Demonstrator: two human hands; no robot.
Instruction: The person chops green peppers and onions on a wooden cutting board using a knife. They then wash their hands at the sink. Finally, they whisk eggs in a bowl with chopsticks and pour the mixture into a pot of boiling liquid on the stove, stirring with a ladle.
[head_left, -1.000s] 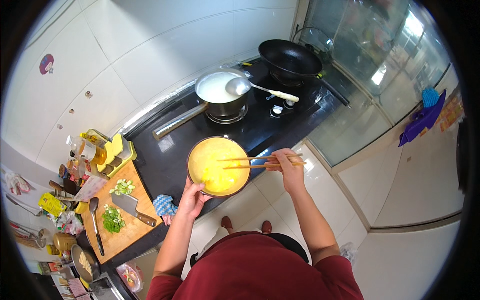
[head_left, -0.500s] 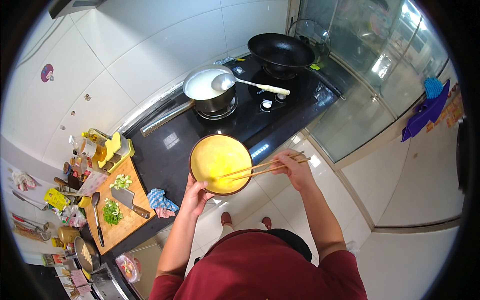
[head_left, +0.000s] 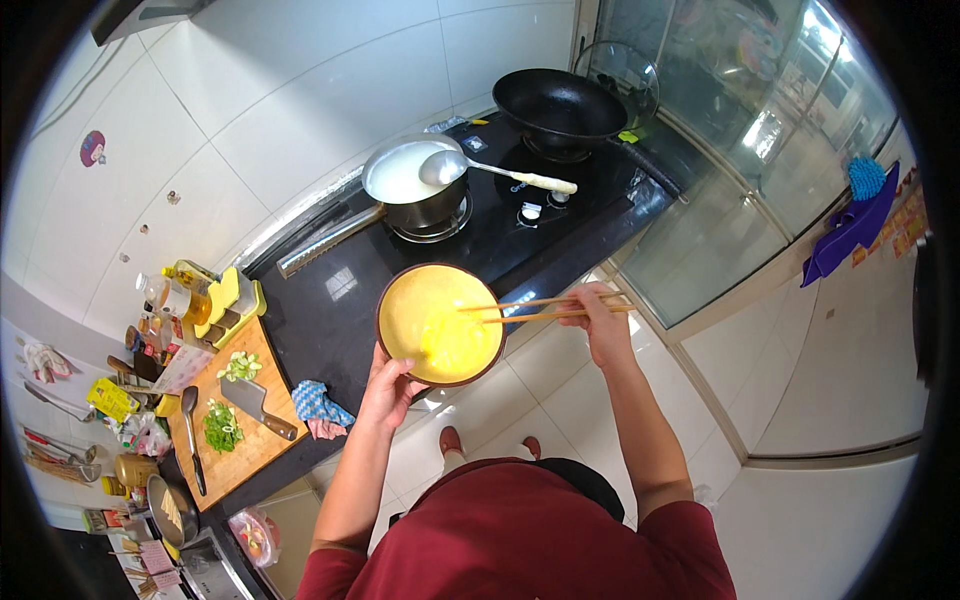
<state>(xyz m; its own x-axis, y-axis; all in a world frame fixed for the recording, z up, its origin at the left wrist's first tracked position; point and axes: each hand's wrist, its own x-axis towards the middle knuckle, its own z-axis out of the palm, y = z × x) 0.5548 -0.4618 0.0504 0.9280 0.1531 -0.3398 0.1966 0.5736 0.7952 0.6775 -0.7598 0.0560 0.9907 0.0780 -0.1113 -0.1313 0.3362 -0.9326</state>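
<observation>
My left hand (head_left: 388, 388) grips the lower left rim of a round bowl (head_left: 405, 300), yellowish inside with a dark rim. Bright yellow beaten egg (head_left: 455, 345) lies in the bottom of it. A pair of wooden chopsticks (head_left: 545, 309) is pinched in my right hand (head_left: 598, 318), to the right of the bowl. Their tips reach over the rim, close to the egg. The bowl is held up in front of the counter's edge.
On the black stove, a saucepan (head_left: 415, 205) of whitish liquid has a ladle (head_left: 500, 175) across it. Behind stands a black wok (head_left: 560, 105). At left, a cutting board (head_left: 250, 445) bears a cleaver (head_left: 258, 408), chopped greens (head_left: 222, 427) and a dark spoon (head_left: 193, 440). A blue checked cloth (head_left: 318, 402) lies beside it.
The chopsticks have swung so their tips sit higher and further right in the bowl. My right hand has shifted slightly right, and the bowl has tilted a little.
</observation>
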